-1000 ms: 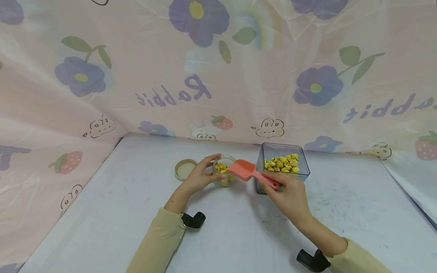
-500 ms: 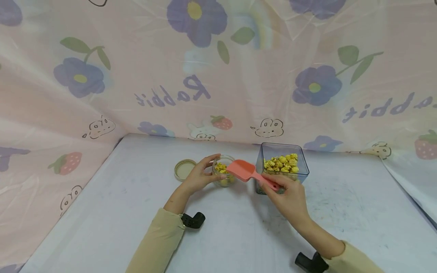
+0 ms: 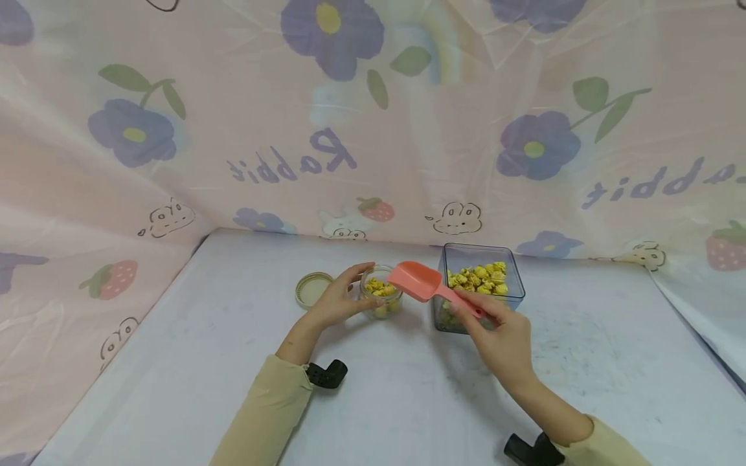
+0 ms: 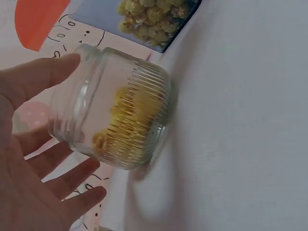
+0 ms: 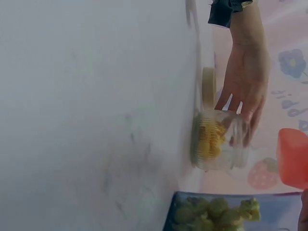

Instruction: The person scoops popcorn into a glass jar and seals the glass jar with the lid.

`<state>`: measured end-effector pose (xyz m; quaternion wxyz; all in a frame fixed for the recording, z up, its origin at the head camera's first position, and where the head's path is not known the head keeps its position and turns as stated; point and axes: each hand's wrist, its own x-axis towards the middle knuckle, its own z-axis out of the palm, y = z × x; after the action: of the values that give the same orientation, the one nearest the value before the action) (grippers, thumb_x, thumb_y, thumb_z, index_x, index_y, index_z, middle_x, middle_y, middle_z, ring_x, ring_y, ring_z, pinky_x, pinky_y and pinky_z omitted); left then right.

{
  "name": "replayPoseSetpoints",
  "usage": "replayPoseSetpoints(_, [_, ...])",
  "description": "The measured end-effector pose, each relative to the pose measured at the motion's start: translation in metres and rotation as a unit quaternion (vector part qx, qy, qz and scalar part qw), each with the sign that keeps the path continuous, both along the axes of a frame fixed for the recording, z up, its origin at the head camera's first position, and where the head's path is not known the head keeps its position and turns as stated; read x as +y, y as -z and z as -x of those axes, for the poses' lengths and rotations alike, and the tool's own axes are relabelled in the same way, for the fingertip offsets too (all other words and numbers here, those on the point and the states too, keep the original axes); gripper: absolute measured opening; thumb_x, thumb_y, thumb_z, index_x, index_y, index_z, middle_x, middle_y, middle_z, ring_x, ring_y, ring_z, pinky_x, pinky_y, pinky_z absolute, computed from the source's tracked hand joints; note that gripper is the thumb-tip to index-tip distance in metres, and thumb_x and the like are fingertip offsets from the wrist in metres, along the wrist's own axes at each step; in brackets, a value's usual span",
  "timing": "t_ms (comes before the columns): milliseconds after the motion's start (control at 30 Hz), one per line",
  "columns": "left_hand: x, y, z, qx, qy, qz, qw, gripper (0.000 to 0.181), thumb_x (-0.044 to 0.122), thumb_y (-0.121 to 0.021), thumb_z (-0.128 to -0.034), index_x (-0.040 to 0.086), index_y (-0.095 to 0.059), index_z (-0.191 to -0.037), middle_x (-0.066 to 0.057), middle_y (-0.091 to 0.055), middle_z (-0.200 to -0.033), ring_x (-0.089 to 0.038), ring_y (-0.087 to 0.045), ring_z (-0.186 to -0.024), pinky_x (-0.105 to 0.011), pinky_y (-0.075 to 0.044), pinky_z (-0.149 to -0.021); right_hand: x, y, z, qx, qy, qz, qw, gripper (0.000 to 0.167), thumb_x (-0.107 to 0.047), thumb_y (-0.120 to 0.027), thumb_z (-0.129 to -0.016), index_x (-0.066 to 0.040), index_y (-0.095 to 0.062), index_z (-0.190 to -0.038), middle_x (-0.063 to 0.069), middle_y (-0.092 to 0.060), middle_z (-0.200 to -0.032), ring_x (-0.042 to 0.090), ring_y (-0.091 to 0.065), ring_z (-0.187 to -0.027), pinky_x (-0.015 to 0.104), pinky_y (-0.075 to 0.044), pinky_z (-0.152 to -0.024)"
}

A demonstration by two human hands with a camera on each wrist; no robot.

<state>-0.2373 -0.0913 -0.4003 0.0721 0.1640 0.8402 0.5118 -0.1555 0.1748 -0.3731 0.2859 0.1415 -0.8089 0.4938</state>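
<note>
since the earlier head-view frame, the coral scoop is shifting slightly up and to the right, and the right-hand grip is shifting to the right with it. the right-hand grip is narrow, pinching the scoop by its handle. the scoop is hanging above rim height, its pan pointing toward the glass jar and overlapping the right rim in the head view. the left-hand grip is spreading wide around the jar, holding it with thumb and fingers on opposing sides. the jar is standing upright on the worktop and is containing popcorn pieces in its lower part. the round lid is lying to the left of the jar, just beside the left-hand grip. the clear square container is standing to the right of the jar, holding more popcorn.
</note>
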Motion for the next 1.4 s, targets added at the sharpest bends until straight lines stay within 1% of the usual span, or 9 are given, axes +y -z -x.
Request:
replayPoseSetpoints(100, [0.000, -0.003, -0.001, 0.017, 0.001, 0.031, 0.9994, 0.079, 0.028, -0.075, -0.0811, 0.013, -0.036, -0.148, -0.012, -0.034, -0.153, -0.033, -0.028, -0.142, -0.057, -0.026, -0.114, 0.003, -0.003, 0.000, 0.008, -0.006, 0.020, 0.9998, 0.030, 0.008, -0.073, -0.078, 0.000, -0.073, -0.106, 0.017, -0.071, -0.101, -0.003, -0.060, -0.088, 0.005, -0.049, -0.073])
replayPoseSetpoints(233, [0.004, -0.008, -0.002, 0.031, 0.002, 0.051, 0.9982, 0.084, 0.029, -0.078, -0.0782, 0.016, -0.034, -0.149, -0.012, -0.032, -0.154, -0.033, -0.026, -0.143, -0.058, -0.025, -0.114, 0.007, -0.008, 0.000, 0.009, -0.003, 0.032, 0.9994, 0.031, 0.010, -0.072, -0.078, 0.001, -0.072, -0.107, 0.011, -0.071, -0.101, 0.000, -0.059, -0.084, 0.006, -0.049, -0.070])
replayPoseSetpoints(433, [0.015, -0.016, -0.002, 0.045, -0.008, 0.056, 0.9974, 0.088, 0.029, -0.082, -0.0745, 0.017, -0.035, -0.148, -0.013, -0.027, -0.155, -0.031, -0.015, -0.147, -0.060, -0.018, -0.115, 0.017, -0.015, 0.001, 0.028, -0.001, 0.035, 0.9990, 0.030, 0.011, -0.072, -0.077, 0.003, -0.072, -0.107, -0.012, -0.068, -0.099, 0.003, -0.058, -0.080, 0.005, -0.049, -0.068])
replayPoseSetpoints(567, [0.022, -0.021, -0.002, 0.042, -0.018, 0.054, 0.9975, 0.091, 0.034, -0.083, -0.0732, 0.019, -0.035, -0.149, -0.010, -0.024, -0.157, -0.027, -0.010, -0.148, -0.062, -0.015, -0.115, 0.024, -0.019, 0.003, 0.041, 0.009, 0.031, 0.9987, 0.029, 0.012, -0.071, -0.077, 0.004, -0.072, -0.105, -0.016, -0.067, -0.099, 0.002, -0.057, -0.078, 0.004, -0.047, -0.067])
replayPoseSetpoints(767, [0.030, -0.026, -0.003, 0.065, -0.021, 0.043, 0.9967, 0.090, 0.038, -0.082, -0.0736, 0.022, -0.035, -0.148, -0.004, -0.027, -0.156, -0.025, -0.010, -0.148, -0.060, -0.017, -0.115, 0.033, -0.024, 0.004, 0.042, 0.021, 0.020, 0.9987, 0.030, 0.011, -0.071, -0.078, 0.005, -0.071, -0.107, -0.023, -0.065, -0.098, 0.001, -0.056, -0.079, 0.004, -0.048, -0.071])
replayPoseSetpoints(900, [0.035, -0.029, -0.003, 0.076, -0.010, 0.035, 0.9965, 0.089, 0.037, -0.082, -0.0739, 0.022, -0.035, -0.148, -0.003, -0.028, -0.156, -0.024, -0.009, -0.149, -0.059, -0.018, -0.116, 0.038, -0.027, 0.003, 0.032, 0.030, 0.027, 0.9987, 0.028, 0.010, -0.071, -0.079, 0.005, -0.071, -0.107, -0.023, -0.065, -0.096, 0.001, -0.056, -0.080, 0.004, -0.048, -0.072])
replayPoseSetpoints(1033, [0.042, -0.032, -0.003, 0.076, -0.005, 0.028, 0.9967, 0.088, 0.035, -0.083, -0.0741, 0.021, -0.037, -0.147, -0.003, -0.029, -0.156, -0.023, -0.008, -0.149, -0.059, -0.016, -0.116, 0.043, -0.027, 0.003, 0.032, 0.036, 0.022, 0.9986, 0.028, 0.010, -0.071, -0.079, 0.005, -0.071, -0.107, -0.024, -0.065, -0.096, 0.000, -0.058, -0.082, 0.004, -0.048, -0.073])
replayPoseSetpoints(1267, [0.055, -0.033, 0.001, 0.106, 0.004, 0.022, 0.9941, 0.088, 0.033, -0.084, -0.0731, 0.014, -0.039, -0.146, -0.004, -0.035, -0.153, -0.025, -0.010, -0.148, -0.056, -0.016, -0.117, 0.055, -0.027, 0.005, 0.054, 0.031, 0.009, 0.9980, 0.029, 0.012, -0.071, -0.078, 0.006, -0.070, -0.107, -0.023, -0.066, -0.098, -0.002, -0.059, -0.085, 0.003, -0.047, -0.074])
replayPoseSetpoints(1400, [0.063, -0.034, 0.002, 0.103, -0.003, 0.026, 0.9943, 0.091, 0.037, -0.084, -0.0723, 0.020, -0.036, -0.148, -0.002, -0.032, -0.155, -0.021, -0.010, -0.148, -0.057, -0.016, -0.116, 0.062, -0.029, 0.003, 0.053, 0.042, -0.003, 0.9977, 0.030, 0.012, -0.071, -0.077, 0.005, -0.071, -0.106, -0.025, -0.065, -0.098, -0.002, -0.058, -0.083, 0.003, -0.047, -0.075])
